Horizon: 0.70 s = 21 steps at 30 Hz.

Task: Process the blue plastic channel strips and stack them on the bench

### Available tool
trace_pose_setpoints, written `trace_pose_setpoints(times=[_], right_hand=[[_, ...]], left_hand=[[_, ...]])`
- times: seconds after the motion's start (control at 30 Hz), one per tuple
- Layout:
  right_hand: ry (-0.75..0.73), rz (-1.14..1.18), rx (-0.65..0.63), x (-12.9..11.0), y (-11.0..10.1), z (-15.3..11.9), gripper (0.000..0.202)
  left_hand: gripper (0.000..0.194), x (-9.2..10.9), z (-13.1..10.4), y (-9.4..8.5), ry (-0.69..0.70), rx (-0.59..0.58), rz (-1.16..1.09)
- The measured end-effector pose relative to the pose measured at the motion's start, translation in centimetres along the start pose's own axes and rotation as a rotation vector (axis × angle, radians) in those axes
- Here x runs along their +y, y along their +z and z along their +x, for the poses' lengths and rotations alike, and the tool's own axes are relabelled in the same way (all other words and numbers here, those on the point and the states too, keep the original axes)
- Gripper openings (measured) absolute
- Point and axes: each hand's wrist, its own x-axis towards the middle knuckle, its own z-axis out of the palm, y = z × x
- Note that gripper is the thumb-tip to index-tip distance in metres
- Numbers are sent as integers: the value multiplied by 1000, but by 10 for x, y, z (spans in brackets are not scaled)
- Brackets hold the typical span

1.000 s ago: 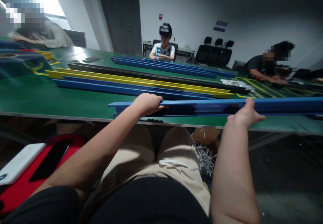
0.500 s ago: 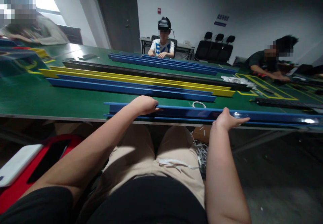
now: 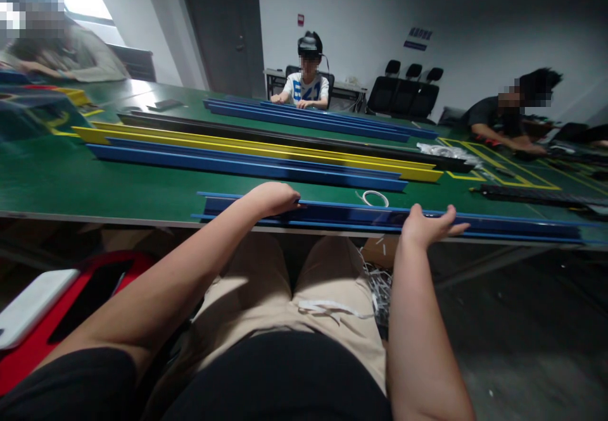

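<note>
A long blue channel lies along the near edge of the green table, its open side showing. My left hand is closed over the channel left of its middle, fingers curled and partly hidden. Farther right, my right hand rests at the channel with its fingers spread apart. A white ring of tape lies just behind the channel, between the hands. Beyond it another blue channel, a yellow channel and a black channel lie side by side.
More blue channels lie across the table, near a seated person. Other people sit at far left and right. A plastic bag and a black strip are at right. A white box is at lower left.
The near blue channel has rolled slightly, and the glare on its right part has gone. The fingers of my right hand have spread and lifted. My left hand has hardly moved.
</note>
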Motion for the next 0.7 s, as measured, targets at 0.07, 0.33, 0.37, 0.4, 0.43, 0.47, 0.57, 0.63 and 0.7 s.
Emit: trace_pose_setpoints(times=[0.07, 0.33, 0.37, 0.4, 0.43, 0.47, 0.57, 0.63, 0.7], right_hand=[[-173, 18, -51, -16, -10, -2, 58], [-720, -283, -786, -69, -11, -14, 55], [-722, -356, -806, -71, -8, -15, 58], [-722, -416, -818, -73, -6, -16, 59], [-723, -459, -829, -73, -3, -16, 60], [-729, -486, -849, -74, -1, -16, 59], [-760, -513, -925, -76, 2, -16, 57], [-775, -518, -947, -78, 4, -16, 56], [-788, -517, -951, -79, 5, -16, 56]], left_hand=[[43, -2, 2, 2, 13, 20, 11], [41, -4, 6, 4, 43, 114, 10], [41, -4, 7, 4, 33, 103, 0], [40, -4, 9, 5, 25, 91, -9], [40, -5, 10, 5, 20, 81, -18], [40, -6, 11, 5, 17, 72, -27], [41, -9, 15, 7, 12, 61, -56], [43, -12, 19, 10, 10, 56, -71], [45, -15, 22, 13, 4, 51, -83]])
